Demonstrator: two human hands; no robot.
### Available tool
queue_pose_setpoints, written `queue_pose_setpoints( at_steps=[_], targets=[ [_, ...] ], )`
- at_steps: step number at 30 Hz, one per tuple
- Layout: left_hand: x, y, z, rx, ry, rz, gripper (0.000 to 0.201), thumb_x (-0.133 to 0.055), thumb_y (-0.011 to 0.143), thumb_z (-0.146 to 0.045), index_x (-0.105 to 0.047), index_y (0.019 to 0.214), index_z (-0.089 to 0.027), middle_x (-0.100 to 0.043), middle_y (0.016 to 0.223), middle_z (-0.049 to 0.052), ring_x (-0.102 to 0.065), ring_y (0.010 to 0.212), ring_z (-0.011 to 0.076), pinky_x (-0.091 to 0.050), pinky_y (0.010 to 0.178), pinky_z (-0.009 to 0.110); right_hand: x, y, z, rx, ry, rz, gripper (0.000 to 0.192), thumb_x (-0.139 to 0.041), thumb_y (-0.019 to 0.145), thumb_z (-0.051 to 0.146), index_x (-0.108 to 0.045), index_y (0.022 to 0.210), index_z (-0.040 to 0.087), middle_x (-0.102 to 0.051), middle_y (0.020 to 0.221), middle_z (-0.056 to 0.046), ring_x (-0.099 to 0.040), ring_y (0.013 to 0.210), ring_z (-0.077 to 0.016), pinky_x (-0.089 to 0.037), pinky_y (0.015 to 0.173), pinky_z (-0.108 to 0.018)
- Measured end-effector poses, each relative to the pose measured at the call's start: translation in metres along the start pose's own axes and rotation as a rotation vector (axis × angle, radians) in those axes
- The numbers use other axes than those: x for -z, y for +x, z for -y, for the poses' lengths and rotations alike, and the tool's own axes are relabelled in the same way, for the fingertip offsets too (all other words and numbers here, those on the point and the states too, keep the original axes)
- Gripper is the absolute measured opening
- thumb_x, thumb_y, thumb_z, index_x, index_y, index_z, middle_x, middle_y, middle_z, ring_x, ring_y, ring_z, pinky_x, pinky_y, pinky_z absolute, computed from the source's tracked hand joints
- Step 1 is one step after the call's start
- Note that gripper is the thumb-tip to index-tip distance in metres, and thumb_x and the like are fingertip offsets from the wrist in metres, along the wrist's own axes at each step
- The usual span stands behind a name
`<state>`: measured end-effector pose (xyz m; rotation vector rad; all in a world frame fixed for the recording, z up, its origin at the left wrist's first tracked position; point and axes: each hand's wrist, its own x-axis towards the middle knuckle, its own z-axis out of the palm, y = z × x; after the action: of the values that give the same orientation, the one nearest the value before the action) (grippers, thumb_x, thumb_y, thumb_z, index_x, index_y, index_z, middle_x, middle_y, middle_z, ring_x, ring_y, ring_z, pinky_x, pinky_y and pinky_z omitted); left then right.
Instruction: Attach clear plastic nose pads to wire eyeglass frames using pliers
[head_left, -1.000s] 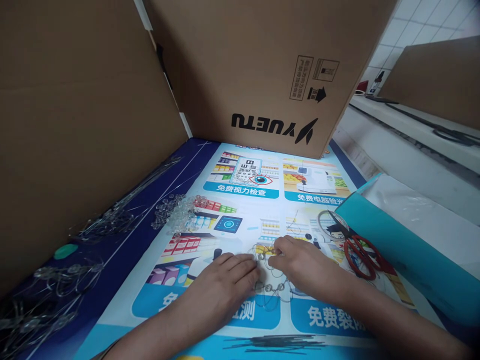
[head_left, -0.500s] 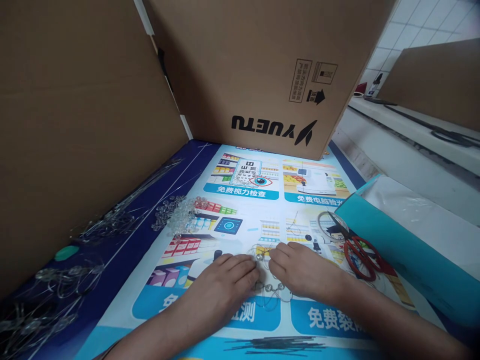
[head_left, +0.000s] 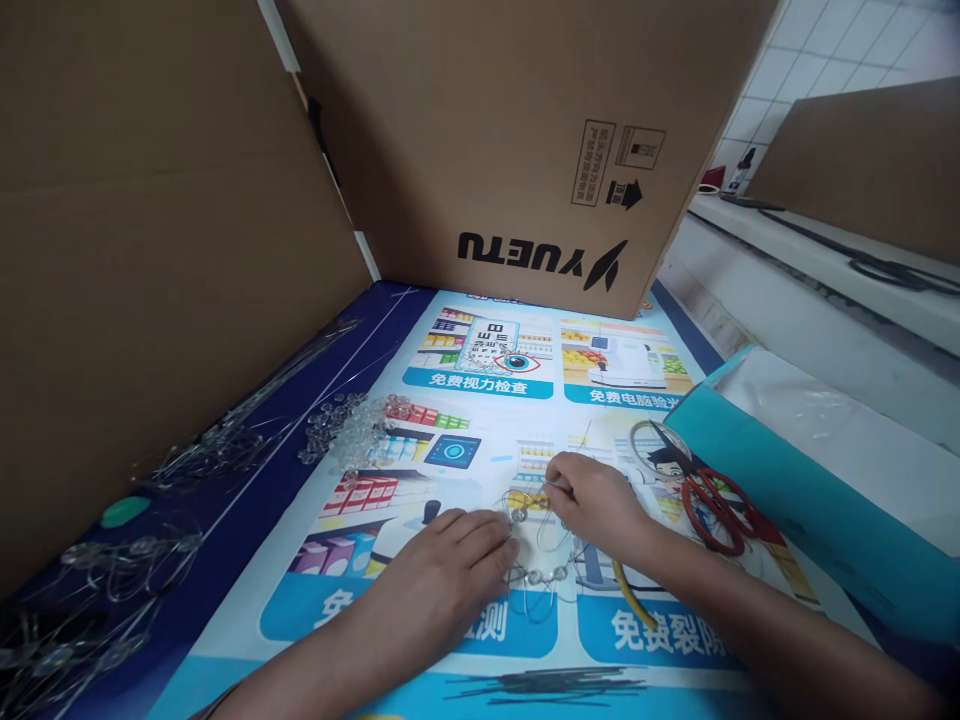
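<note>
A thin wire piece strung with clear beads lies on a printed poster in front of me. My left hand lies flat on the poster, its fingertips pressing the wire's left side. My right hand pinches the wire's upper end between thumb and fingers. A yellow-handled tool shows beneath my right wrist. Whether my right hand grips it, I cannot tell.
A pile of clear beads and bundles of wire pieces lie at the left. Red-handled scissors rest by a teal sheet. Cardboard boxes wall the back and left. Dark cut wires lie near me.
My right hand has lifted and drawn back up along the wire, which uncovers the yellow-handled tool under the wrist. My left hand has stayed put.
</note>
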<state>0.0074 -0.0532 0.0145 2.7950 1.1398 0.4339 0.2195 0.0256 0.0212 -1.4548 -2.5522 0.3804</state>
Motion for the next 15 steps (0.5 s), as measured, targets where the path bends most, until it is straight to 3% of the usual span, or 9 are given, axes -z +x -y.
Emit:
queue_pose_setpoints(
  at_steps=[4,10,15],
  targets=[
    [0.002,0.002,-0.002,0.004,0.004,0.008,0.028,-0.046,0.089,-0.023,-0.051,0.116,-0.021,-0.057,0.115,0.007,-0.052,0.104,0.0245,-0.045,0.084,0.043,-0.003,0.003,0.001,-0.065,0.000,-0.024,0.009,-0.051,0.081,0.029,-0.051,0.084,0.021,-0.058,0.081,0.000,-0.051,0.073,-0.0140,-0.027,0.057,-0.024],
    [0.005,0.001,-0.004,0.041,-0.074,0.021,0.030,-0.047,0.088,-0.023,-0.050,0.117,-0.022,-0.057,0.114,0.007,-0.053,0.103,0.0235,-0.046,0.084,0.043,-0.001,0.006,0.001,-0.043,0.054,0.000,0.009,-0.050,0.082,0.028,-0.053,0.077,0.022,-0.058,0.077,0.003,-0.051,0.071,-0.0113,-0.027,0.058,-0.023],
    [0.002,0.011,0.001,0.029,-0.074,-0.068,0.034,-0.043,0.087,-0.013,-0.048,0.120,-0.020,-0.053,0.121,0.008,-0.050,0.108,0.0220,-0.044,0.088,0.041,-0.002,0.008,-0.003,-0.029,0.104,0.016,0.009,-0.052,0.080,0.029,-0.056,0.076,0.022,-0.057,0.076,0.002,-0.051,0.071,-0.0113,-0.028,0.058,-0.023]
  ],
)
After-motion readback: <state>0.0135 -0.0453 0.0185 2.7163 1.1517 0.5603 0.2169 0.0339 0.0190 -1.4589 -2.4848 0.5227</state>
